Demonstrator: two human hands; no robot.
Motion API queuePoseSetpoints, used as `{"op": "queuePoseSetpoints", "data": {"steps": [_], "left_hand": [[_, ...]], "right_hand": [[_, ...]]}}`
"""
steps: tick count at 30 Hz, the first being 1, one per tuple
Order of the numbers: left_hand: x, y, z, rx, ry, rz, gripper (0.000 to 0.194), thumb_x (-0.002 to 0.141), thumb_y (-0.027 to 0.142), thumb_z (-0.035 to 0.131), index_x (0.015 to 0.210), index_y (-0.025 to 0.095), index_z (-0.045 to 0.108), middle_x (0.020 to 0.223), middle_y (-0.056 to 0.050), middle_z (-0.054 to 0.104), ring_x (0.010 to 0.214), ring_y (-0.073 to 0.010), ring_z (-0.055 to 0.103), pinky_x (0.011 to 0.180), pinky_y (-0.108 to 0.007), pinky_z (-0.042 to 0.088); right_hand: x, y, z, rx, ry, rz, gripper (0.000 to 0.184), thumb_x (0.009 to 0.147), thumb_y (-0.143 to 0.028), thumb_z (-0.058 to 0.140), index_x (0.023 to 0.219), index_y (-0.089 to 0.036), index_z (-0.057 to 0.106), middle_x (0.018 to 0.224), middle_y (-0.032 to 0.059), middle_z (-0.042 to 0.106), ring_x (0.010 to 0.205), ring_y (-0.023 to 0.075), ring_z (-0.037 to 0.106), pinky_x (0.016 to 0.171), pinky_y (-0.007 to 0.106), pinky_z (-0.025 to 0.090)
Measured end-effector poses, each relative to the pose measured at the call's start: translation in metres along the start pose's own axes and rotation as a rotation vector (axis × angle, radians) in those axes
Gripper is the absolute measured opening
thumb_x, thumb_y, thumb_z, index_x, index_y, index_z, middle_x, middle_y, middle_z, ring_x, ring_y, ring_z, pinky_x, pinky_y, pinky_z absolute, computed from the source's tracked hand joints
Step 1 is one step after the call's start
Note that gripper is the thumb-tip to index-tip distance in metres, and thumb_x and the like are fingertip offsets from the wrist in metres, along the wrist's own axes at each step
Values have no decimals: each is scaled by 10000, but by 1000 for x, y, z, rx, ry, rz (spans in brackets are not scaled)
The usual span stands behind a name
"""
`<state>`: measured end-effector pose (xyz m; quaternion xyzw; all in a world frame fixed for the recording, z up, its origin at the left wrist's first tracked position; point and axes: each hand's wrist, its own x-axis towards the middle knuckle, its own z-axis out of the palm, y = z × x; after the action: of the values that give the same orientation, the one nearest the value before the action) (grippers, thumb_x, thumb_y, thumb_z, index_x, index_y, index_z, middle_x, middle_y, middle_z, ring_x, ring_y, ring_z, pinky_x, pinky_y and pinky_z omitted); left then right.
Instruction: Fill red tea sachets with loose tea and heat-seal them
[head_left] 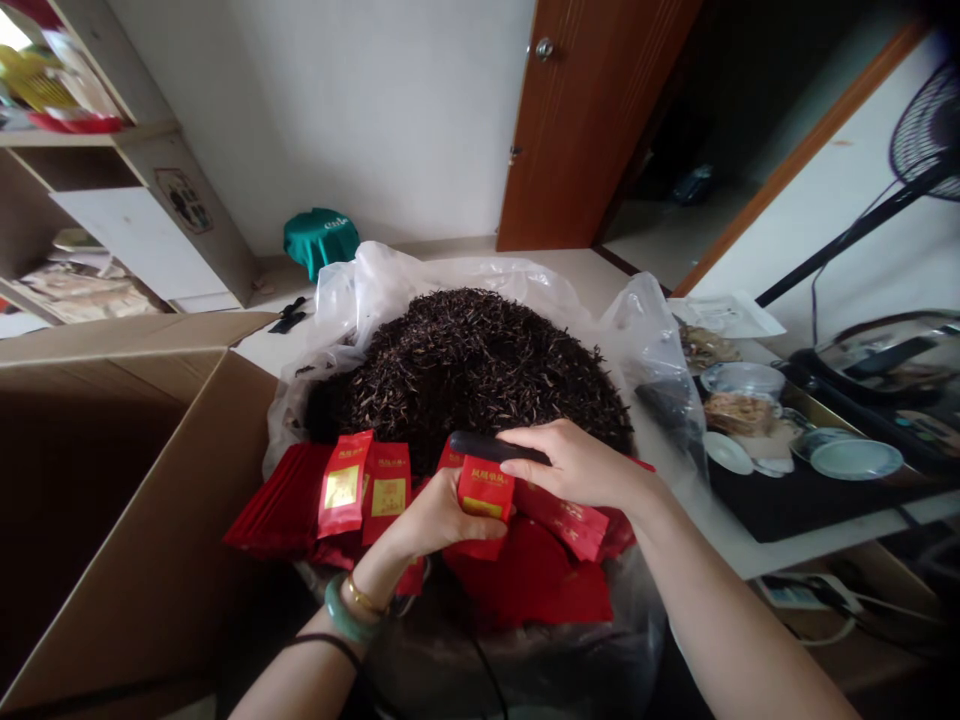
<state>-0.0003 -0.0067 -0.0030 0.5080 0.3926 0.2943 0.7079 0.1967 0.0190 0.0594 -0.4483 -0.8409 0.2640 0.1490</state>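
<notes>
My left hand [442,515] is closed around an upright red tea packet [486,488] with gold print and a yellow label. In my right hand [559,458] is a black bar-shaped tool [487,446], lying across the packet's top edge. Behind them rises a heap of dark loose tea leaves [487,350] in a clear plastic bag [390,265]. Left of my left hand stand filled red packets [345,485] beside a stack of flat red ones [277,505]. More flat red packets [532,580] lie beneath my hands.
An open cardboard box [225,430] stands at the left. On the right, a low table [795,540] holds a lidded clear bowl [742,380] and a white dish [727,452]. A green-covered stool [321,240] is near the wall, and a brown door [577,130] stands open behind.
</notes>
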Motion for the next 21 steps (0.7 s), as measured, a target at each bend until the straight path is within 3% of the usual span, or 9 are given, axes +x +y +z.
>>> {"op": "queuePoseSetpoints", "data": {"steps": [7, 12, 21], "left_hand": [[1, 0, -1, -45, 11, 8, 353, 542, 205, 835, 865, 120, 723, 829, -56, 744, 733, -191, 670, 735, -293, 527], [-1, 3, -4, -44, 46, 19, 342, 549, 228, 837, 854, 116, 729, 837, -54, 745, 742, -196, 669, 742, -298, 528], [-2, 3, -5, 1, 4, 2, 314, 556, 178, 821, 846, 124, 715, 802, -34, 734, 688, -160, 642, 680, -258, 512]], "right_hand": [[-2, 3, -12, 71, -6, 18, 423, 865, -406, 579, 1231, -199, 618, 1141, 88, 707, 999, 268, 679, 845, 357, 518], [-5, 11, -21, 109, 12, 55, 500, 857, -462, 572, 1250, -156, 603, 1192, 99, 683, 1051, 273, 659, 885, 361, 506], [1, 1, -6, 60, -67, -1, 367, 888, -368, 554, 1204, -210, 653, 1156, 73, 702, 1027, 256, 675, 878, 342, 507]]}}
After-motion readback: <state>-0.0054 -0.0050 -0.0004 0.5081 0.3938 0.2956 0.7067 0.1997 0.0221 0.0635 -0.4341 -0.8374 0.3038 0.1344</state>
